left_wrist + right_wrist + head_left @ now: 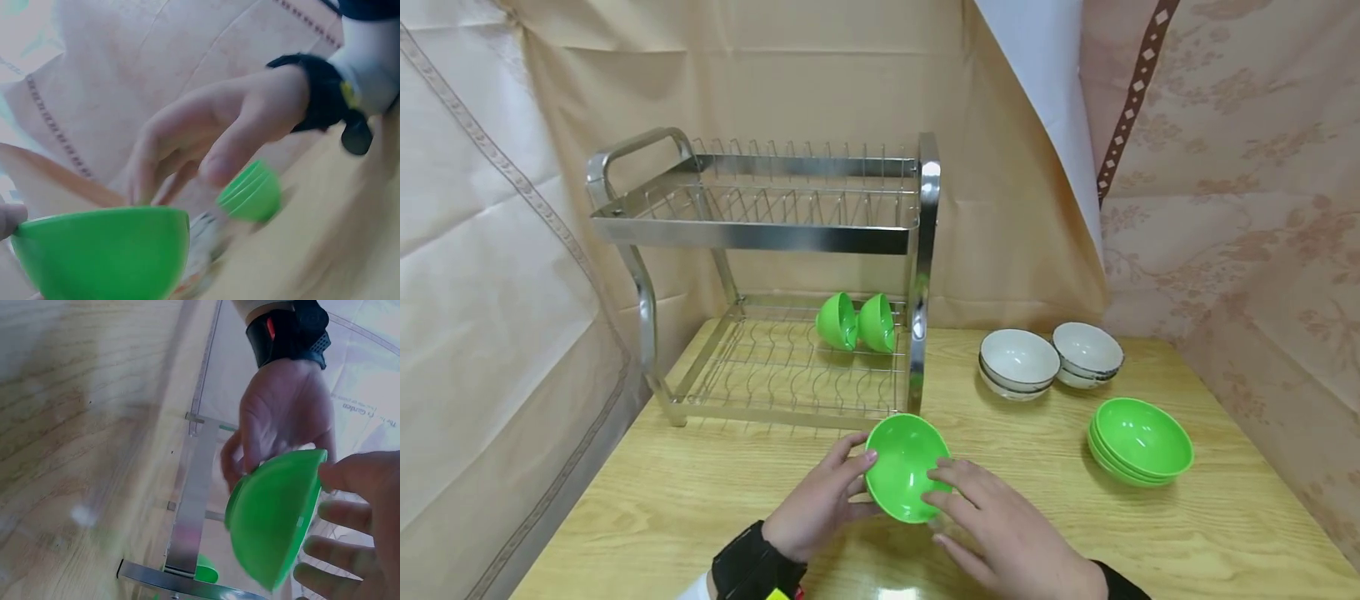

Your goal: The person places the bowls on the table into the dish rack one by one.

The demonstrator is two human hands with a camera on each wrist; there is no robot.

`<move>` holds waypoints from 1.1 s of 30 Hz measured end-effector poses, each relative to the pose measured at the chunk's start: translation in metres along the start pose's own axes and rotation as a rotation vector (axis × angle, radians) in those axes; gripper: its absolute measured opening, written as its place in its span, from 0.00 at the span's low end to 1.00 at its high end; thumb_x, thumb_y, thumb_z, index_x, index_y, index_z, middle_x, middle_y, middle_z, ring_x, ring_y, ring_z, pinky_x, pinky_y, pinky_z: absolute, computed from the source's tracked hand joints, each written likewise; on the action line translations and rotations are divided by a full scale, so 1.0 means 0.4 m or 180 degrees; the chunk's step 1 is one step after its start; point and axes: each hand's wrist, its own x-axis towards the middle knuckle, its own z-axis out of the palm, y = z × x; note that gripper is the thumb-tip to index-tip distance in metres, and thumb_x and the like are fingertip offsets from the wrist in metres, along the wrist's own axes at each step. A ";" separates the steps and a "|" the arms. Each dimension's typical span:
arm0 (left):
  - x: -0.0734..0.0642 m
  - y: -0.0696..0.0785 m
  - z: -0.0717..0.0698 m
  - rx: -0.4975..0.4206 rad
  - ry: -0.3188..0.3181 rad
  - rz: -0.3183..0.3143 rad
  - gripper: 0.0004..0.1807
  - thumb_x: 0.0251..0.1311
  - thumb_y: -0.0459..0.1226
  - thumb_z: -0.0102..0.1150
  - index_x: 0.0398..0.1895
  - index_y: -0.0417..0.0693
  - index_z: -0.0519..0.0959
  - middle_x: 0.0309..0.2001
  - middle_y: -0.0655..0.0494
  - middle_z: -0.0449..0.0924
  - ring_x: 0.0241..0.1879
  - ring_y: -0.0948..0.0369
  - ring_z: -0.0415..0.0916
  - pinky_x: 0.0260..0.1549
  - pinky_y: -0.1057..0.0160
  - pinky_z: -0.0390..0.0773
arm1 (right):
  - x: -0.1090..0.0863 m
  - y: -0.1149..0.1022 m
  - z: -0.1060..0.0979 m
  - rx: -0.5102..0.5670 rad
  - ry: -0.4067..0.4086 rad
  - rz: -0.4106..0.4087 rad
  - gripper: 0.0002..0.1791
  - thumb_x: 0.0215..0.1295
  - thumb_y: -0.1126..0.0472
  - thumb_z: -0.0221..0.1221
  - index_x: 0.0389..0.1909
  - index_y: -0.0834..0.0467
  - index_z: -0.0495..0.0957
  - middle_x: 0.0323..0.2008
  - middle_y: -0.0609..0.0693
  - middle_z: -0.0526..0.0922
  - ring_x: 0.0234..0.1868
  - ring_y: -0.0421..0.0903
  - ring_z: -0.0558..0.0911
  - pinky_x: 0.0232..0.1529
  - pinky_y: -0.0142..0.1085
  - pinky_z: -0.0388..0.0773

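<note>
Right hand (1006, 533) spread, left hand (822, 502) grips green bowl (898, 467).

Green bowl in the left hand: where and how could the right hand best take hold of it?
Probably by the right rim of the green bowl, coming from the right. It is tilted, mouth toward the head camera, and the left hand grips the opposite edge, leaving that rim for the right hand to pinch, fingers inside, thumb outside.

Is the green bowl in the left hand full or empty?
Empty: the head view looks into the green bowl and shows just its bare, shiny inside.
</note>
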 end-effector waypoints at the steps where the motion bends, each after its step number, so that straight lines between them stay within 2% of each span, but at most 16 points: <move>1: -0.008 0.009 -0.012 0.0068 0.0094 0.0049 0.31 0.73 0.42 0.45 0.71 0.38 0.48 0.65 0.31 0.57 0.56 0.47 0.69 0.53 0.46 0.75 | 0.005 0.000 0.003 0.0002 -0.0019 0.0037 0.24 0.55 0.53 0.68 0.53 0.53 0.76 0.59 0.51 0.73 0.61 0.47 0.67 0.55 0.48 0.76; 4: -0.030 0.040 -0.049 0.0237 0.0452 0.0194 0.31 0.72 0.41 0.47 0.70 0.40 0.47 0.63 0.30 0.55 0.56 0.46 0.68 0.54 0.45 0.74 | 0.022 0.001 0.023 -0.0003 -0.0143 0.0075 0.28 0.58 0.50 0.66 0.58 0.54 0.73 0.63 0.51 0.70 0.64 0.49 0.63 0.59 0.51 0.72; 8: -0.046 0.090 -0.099 0.0385 0.0930 0.0373 0.33 0.70 0.38 0.52 0.70 0.43 0.46 0.60 0.32 0.54 0.55 0.44 0.68 0.52 0.45 0.76 | 0.054 -0.001 0.068 -0.0060 -0.0309 0.0006 0.30 0.61 0.43 0.62 0.60 0.54 0.72 0.64 0.52 0.69 0.66 0.50 0.60 0.63 0.51 0.66; 11: -0.045 0.128 -0.130 0.0559 0.1128 0.0484 0.36 0.69 0.38 0.54 0.70 0.44 0.45 0.61 0.34 0.52 0.55 0.44 0.67 0.51 0.47 0.77 | 0.088 -0.004 0.104 -0.0034 -0.0398 -0.0031 0.34 0.60 0.36 0.60 0.61 0.54 0.71 0.64 0.53 0.68 0.67 0.51 0.59 0.65 0.52 0.64; 15: -0.026 0.172 -0.165 0.0885 0.1276 0.0548 0.37 0.69 0.39 0.55 0.70 0.43 0.45 0.61 0.34 0.50 0.55 0.44 0.67 0.52 0.50 0.77 | 0.142 -0.004 0.145 0.0083 -0.0494 0.0006 0.38 0.58 0.32 0.58 0.62 0.53 0.70 0.66 0.53 0.67 0.68 0.50 0.57 0.66 0.52 0.62; 18: 0.001 0.201 -0.195 0.1129 0.1413 0.0572 0.37 0.68 0.39 0.55 0.70 0.42 0.44 0.61 0.34 0.50 0.55 0.45 0.68 0.52 0.48 0.76 | 0.182 -0.007 0.169 0.0101 -0.0511 0.0024 0.39 0.58 0.29 0.56 0.62 0.52 0.70 0.66 0.53 0.67 0.68 0.49 0.57 0.67 0.52 0.61; 24: 0.094 0.249 -0.253 0.1861 0.1753 0.0551 0.40 0.66 0.39 0.59 0.72 0.41 0.45 0.61 0.31 0.53 0.54 0.43 0.67 0.49 0.49 0.79 | 0.244 -0.022 0.192 0.0015 -0.0446 -0.0032 0.42 0.57 0.25 0.52 0.63 0.51 0.70 0.65 0.52 0.68 0.66 0.48 0.59 0.67 0.49 0.62; 29: 0.177 0.270 -0.293 0.2643 0.1982 0.0309 0.41 0.64 0.44 0.60 0.72 0.41 0.50 0.60 0.31 0.59 0.50 0.43 0.70 0.44 0.47 0.81 | 0.271 -0.038 0.193 0.0029 -0.0540 -0.0074 0.40 0.59 0.25 0.50 0.62 0.49 0.72 0.65 0.51 0.68 0.67 0.46 0.58 0.67 0.47 0.61; 33: 0.241 0.273 -0.317 0.3134 0.2138 0.0131 0.42 0.62 0.48 0.61 0.72 0.41 0.52 0.61 0.31 0.58 0.51 0.41 0.67 0.46 0.43 0.77 | 0.268 -0.041 0.192 0.0010 -0.0635 -0.0116 0.39 0.60 0.25 0.48 0.61 0.47 0.72 0.65 0.51 0.68 0.67 0.48 0.58 0.68 0.48 0.60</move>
